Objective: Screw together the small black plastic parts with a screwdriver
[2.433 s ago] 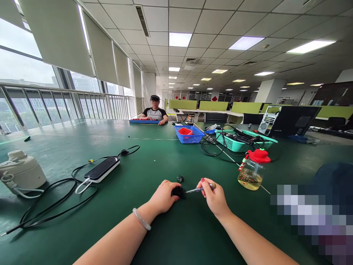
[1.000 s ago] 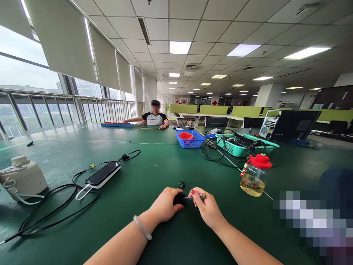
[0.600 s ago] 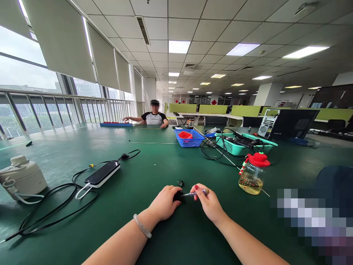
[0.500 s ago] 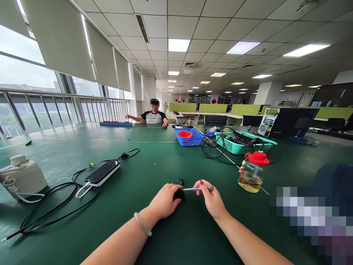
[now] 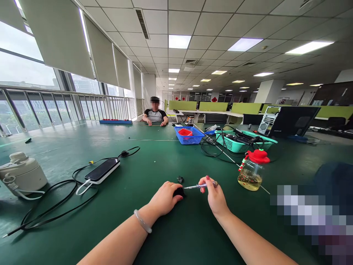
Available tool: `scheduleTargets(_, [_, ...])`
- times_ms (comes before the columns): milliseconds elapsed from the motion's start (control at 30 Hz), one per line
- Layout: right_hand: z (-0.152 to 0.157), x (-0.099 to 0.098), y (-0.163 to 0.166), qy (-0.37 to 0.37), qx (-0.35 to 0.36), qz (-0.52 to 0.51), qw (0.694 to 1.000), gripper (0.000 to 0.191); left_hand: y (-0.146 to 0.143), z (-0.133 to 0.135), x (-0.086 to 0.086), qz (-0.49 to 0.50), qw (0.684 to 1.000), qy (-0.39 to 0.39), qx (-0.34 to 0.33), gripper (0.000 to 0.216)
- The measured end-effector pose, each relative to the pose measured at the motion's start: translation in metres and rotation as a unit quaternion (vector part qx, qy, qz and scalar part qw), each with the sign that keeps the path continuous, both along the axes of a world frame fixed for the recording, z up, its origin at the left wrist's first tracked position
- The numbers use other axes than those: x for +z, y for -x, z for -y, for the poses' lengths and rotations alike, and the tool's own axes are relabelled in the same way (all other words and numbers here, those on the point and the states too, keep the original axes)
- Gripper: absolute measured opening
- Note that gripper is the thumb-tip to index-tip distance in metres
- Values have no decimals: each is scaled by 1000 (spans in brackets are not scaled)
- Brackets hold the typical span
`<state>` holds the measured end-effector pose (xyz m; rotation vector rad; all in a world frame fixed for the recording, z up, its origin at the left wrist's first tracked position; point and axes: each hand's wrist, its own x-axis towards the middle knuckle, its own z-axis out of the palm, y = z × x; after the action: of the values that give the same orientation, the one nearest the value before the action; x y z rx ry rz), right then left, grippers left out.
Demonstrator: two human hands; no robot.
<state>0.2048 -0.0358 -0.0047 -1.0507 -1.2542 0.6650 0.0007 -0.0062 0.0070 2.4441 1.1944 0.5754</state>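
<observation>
My left hand [image 5: 166,198] is closed around a small black part [image 5: 179,192] on the green table; its exact kind is too dark to make out. Between the fingers of my right hand [image 5: 216,197] is a screwdriver [image 5: 199,186] with a clear handle, held almost level. Its thin metal tip points left and meets or nearly meets the edge of the black part. Just beyond my left fingers lies another small black piece [image 5: 180,179].
A white-edged power bank [image 5: 102,171] with black cables lies left, near a beige bottle [image 5: 23,173]. A red-lidded jar [image 5: 250,173] stands right. Behind are a blue basket [image 5: 190,139] and a green basket [image 5: 230,145] of cables. Another person [image 5: 155,115] sits across the table.
My right hand has shifted slightly right, and the screwdriver is tilted a little more. My left hand stays on the black part. The person opposite has drawn one arm in from the blue tray.
</observation>
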Motion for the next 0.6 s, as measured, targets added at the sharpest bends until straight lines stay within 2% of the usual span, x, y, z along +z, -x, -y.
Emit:
scheduleTargets(200, [-1, 1, 1, 14, -8, 12, 1000, 54, 0, -2, -3, 10, 1000, 0, -1, 40])
scheduleTargets(600, [-1, 0, 0, -13, -21, 18, 1000, 50, -1, -4, -7, 32, 999, -12, -10, 33])
